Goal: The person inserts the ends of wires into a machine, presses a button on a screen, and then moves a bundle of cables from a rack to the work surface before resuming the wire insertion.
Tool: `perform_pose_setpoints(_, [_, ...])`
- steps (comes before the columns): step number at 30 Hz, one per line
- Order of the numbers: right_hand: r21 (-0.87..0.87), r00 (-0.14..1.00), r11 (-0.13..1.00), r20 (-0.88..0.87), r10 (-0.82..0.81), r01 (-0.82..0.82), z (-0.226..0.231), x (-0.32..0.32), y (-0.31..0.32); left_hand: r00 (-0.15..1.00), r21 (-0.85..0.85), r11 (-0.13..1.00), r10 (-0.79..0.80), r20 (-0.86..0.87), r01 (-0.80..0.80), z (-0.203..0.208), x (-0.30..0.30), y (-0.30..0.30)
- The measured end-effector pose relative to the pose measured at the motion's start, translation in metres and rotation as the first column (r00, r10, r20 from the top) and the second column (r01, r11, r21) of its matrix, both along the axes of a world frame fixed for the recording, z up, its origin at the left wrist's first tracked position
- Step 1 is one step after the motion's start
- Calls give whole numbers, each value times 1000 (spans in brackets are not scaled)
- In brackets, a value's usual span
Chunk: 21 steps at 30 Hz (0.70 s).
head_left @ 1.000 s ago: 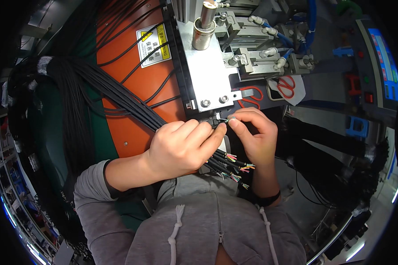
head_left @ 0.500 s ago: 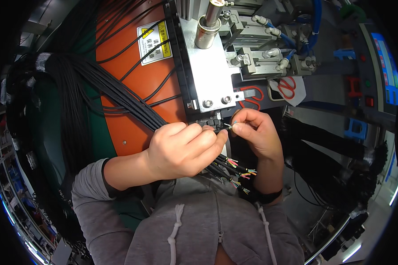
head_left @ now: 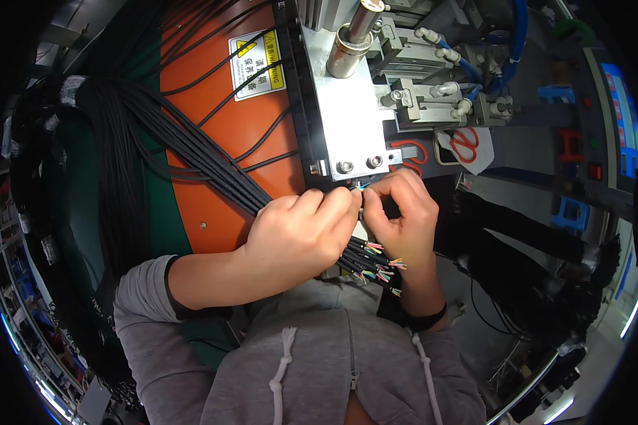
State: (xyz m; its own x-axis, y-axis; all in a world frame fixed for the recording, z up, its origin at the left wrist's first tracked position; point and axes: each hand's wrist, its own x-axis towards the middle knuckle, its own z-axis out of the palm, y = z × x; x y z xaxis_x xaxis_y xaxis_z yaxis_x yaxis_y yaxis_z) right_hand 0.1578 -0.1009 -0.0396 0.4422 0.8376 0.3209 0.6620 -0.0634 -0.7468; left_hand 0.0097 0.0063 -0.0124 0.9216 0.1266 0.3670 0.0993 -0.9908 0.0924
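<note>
My left hand [head_left: 301,230] is closed, with thumb and forefinger pinching thin coloured wires [head_left: 362,187] at a cable's end, just under the front edge of a bright metal block [head_left: 351,117]. Against it from the right comes my right hand [head_left: 400,212], its thumb and forefinger closed at the same wires. Most of what the fingertips hold is hidden. Beneath my left hand passes a bundle of black braided cables [head_left: 216,173]. Its stripped ends [head_left: 383,269], fanned into several coloured strands, stick out below the hands.
An orange panel [head_left: 213,142] with a warning label [head_left: 256,65] lies left of the block. Pneumatic cylinders [head_left: 432,99] with blue hoses [head_left: 517,42] stand at the upper right. Red-handled scissors [head_left: 464,144] rest behind my right hand. Dark cable bundles [head_left: 517,269] hang at the right.
Both hands have moved up and closer together, under the block's edge. My fingers now cover the small black fixture seen there before. The view has shifted slightly.
</note>
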Motion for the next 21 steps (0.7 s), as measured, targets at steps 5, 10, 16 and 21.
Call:
perform_pose_setpoints(5, [82,995,995,-91,-47,55,-4,0,1,999,-43,999,-33,3,33,3,0,4])
perform_pose_setpoints(10, [61,988,998,-152,-26,36,1,4,-1,997,-147,987,-70,-18,67,7,-5,5])
perform_pose_setpoints(16, [61,999,998,-22,-29,30,2,1,6,998,-125,992,3,-71,-12,1,-1,-1])
perform_pose_setpoints(21, [2,999,1000,-40,-19,19,1,-1,4,996,-77,994,75,-49,-78,0,1,-7])
